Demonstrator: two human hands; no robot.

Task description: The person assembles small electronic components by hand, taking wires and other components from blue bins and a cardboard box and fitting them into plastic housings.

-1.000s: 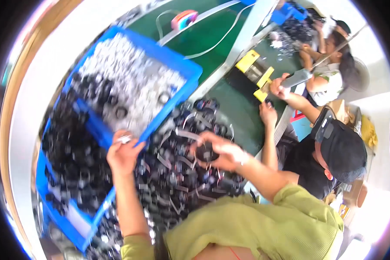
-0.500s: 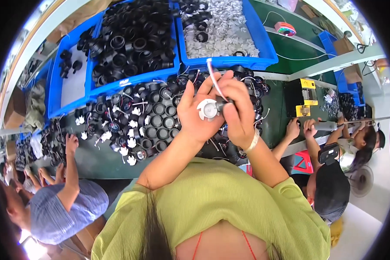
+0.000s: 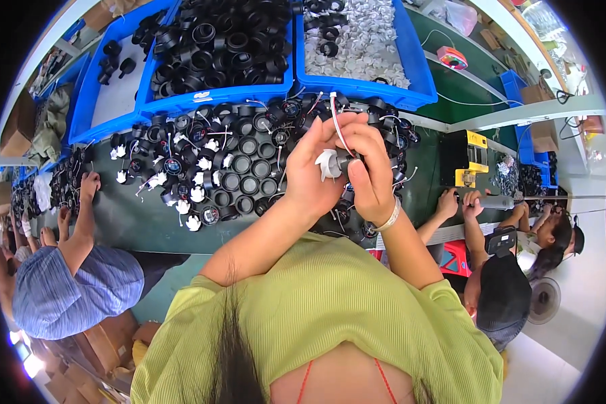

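My left hand (image 3: 311,168) is cupped, its fingers curled round behind a small white finned fan wheel (image 3: 328,165) that rests against the palm. My right hand (image 3: 372,172) closes on a small black motor piece (image 3: 345,163) joined to the wheel's side; much of that piece is hidden by the thumb and fingers. A thin red-and-white wire lead (image 3: 336,120) with a white plug stands up from between the hands. Below and to the left, black round housings (image 3: 247,167) cover the bench, several beside loose white fan wheels (image 3: 197,194).
Blue bins (image 3: 249,94) of black rings and white fan wheels stand along the far side. A yellow-and-black machine (image 3: 466,158) sits on the right of the green bench (image 3: 131,222). Co-workers' hands (image 3: 473,204) are at the right, and another co-worker (image 3: 74,289) sits at the left.
The fan wheel has turned from facing up to lying sideways between my hands. My left fingers have come closer around it. The whole view has shifted slightly, and the left co-worker's arm has moved.
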